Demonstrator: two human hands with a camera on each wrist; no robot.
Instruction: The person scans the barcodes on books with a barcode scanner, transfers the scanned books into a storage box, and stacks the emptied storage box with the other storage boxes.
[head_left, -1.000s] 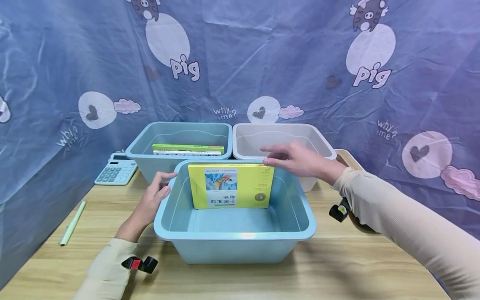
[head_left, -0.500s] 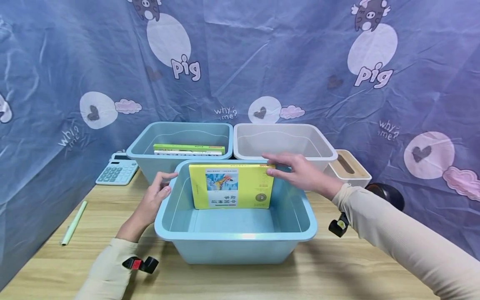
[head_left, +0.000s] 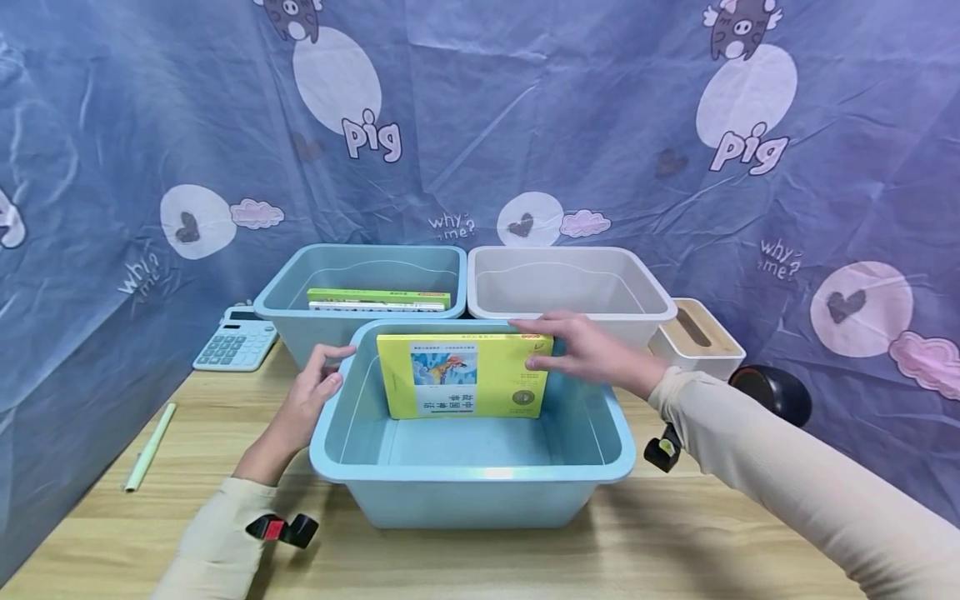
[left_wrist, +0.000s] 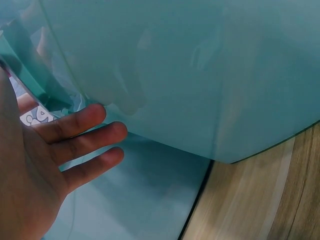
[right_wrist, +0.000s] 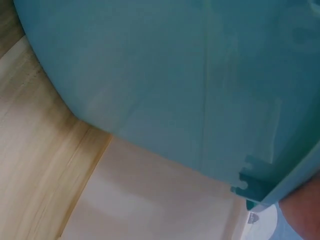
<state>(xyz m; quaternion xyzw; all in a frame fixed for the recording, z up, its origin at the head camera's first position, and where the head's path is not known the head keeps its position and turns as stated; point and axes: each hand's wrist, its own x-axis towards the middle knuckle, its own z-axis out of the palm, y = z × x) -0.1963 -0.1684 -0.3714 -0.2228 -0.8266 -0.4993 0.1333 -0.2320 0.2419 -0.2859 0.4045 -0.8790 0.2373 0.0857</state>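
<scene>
A yellow book (head_left: 491,375) with a blue picture and Chinese characters stands on edge at the back of the front blue tub (head_left: 471,473). My right hand (head_left: 581,348) pinches the book's upper right corner, thumb on the front cover and fingers over the top edge. In the right wrist view only a bit of the right hand (right_wrist: 302,212) shows, past the rim. My left hand (head_left: 303,400) is at the tub's left rim, index finger stretched to it. The left wrist view shows the left hand (left_wrist: 47,155) with extended fingers beside the tub's outer wall (left_wrist: 165,75).
Behind stand another blue tub (head_left: 288,315) with several books (head_left: 375,300) and a grey-white tub (head_left: 660,310). A calculator (head_left: 234,340) and a green pen (head_left: 152,446) lie left. A tissue box (head_left: 705,342) and black round object (head_left: 780,396) are at right.
My right hand has come down from over the rear tub to the book's corner and taken hold of it. The book's top edge has tipped slightly forward. The left hand has stayed put.
</scene>
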